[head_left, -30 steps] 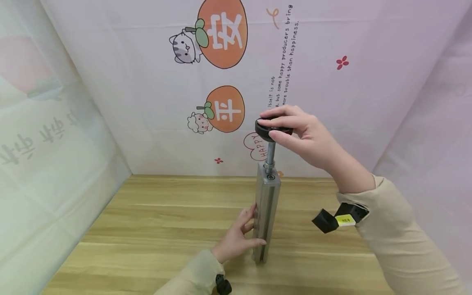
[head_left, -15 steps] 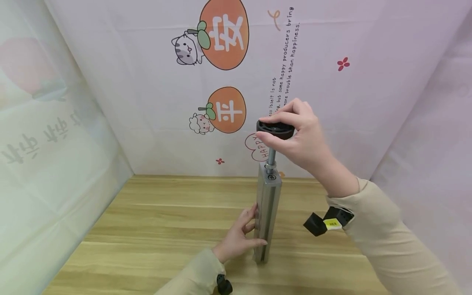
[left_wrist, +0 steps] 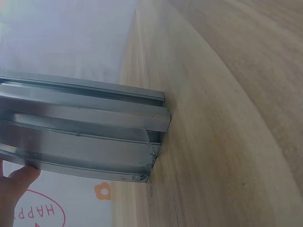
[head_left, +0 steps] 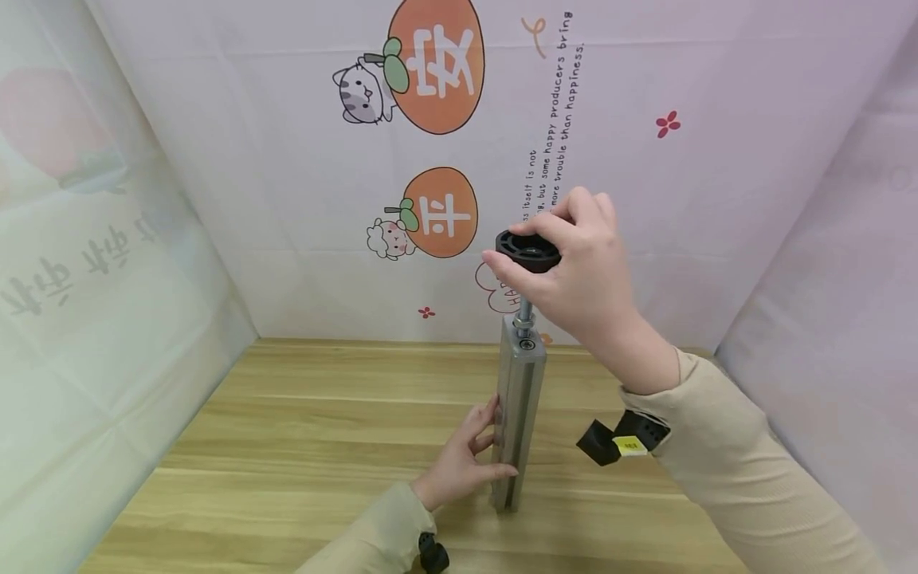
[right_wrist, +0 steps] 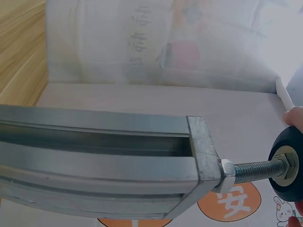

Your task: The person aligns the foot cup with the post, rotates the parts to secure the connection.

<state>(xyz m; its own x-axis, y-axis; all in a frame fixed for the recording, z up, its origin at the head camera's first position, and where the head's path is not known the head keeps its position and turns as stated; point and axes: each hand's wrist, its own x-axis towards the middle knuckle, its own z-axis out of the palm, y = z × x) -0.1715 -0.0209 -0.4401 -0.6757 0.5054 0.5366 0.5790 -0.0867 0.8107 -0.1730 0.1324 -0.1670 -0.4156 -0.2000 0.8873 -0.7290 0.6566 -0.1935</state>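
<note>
A silver aluminium profile (head_left: 518, 414) stands upright on the wooden table, its grooved sides also visible in both wrist views. Low on the profile, my left hand (head_left: 459, 469) grips it between thumb and fingers. From its end plate (right_wrist: 204, 150) a threaded stud (right_wrist: 258, 170) sticks out, with a hex nut (right_wrist: 227, 175) against the plate. A round black levelling foot (head_left: 527, 252) caps the stud. My right hand (head_left: 588, 275) pinches the foot's rim between thumb and fingers. That hand partly covers the foot's right side.
The wooden tabletop (head_left: 308, 438) carries the profile's lower end. Printed white cloth (head_left: 287, 199) hangs behind the table, and more cloth (head_left: 810, 263) encloses the sides. A black wrist camera (head_left: 624, 438) juts from the right sleeve.
The right hand has turned around the foot, its thumb sliding left along the rim while its wrist and forearm shift left. The left hand and the profile stay in place.
</note>
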